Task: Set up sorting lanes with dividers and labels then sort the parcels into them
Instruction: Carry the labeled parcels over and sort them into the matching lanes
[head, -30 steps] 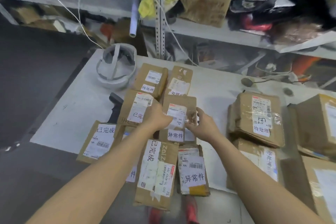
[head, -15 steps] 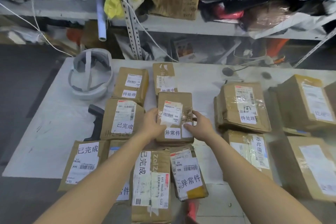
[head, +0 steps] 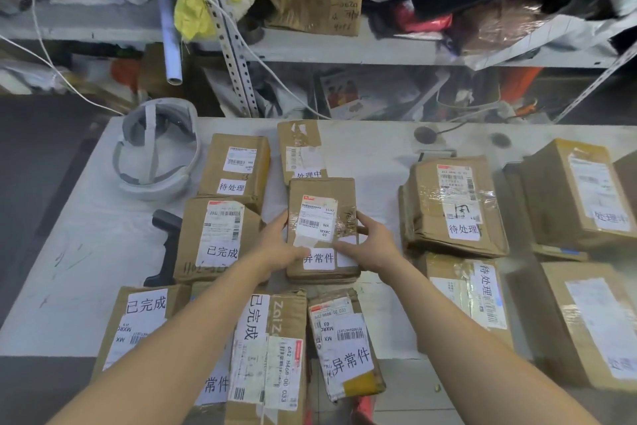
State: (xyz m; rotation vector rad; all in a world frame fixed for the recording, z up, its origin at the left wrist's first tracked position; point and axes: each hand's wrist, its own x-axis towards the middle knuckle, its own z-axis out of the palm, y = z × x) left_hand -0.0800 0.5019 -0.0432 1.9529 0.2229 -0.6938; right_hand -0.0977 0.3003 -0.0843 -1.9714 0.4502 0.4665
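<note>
Between my forearms, head view: the parcel in hand [head: 322, 204], brown card marked 异常件, sits over the middle of the tabletop [head: 79, 252]. I cannot tell whether it rests there or is just lifted.
Left grip [head: 275, 248]: curled round the parcel's left edge, thumb on top.
Right grip [head: 374, 245]: curled round its right edge, thumb across the top face.
Done, as I judge it: nearly every parcel I can read carries a status label, and like labels partly lie together.
Left to do, as I judge it: no dividers or lane markers show. One 待处理 box [head: 238, 162] stands among the left group, well apart from the 待处理 pair [head: 455, 207] at right, so most sorting remains.
Count, 已完成: three, all at left.
Count, 异常件: two plain, the second being the near parcel [head: 344, 345]; a third label is half hidden under my left forearm.
Count, 待处理: three.
Count, 处理中: one plain, at the far middle; a blurred one at right may match.
Count, unreadable: one large box [head: 593, 328] at near right.
Also on the tabletop: one white headset [head: 155, 152], one black handheld tool [head: 165, 245].
</note>
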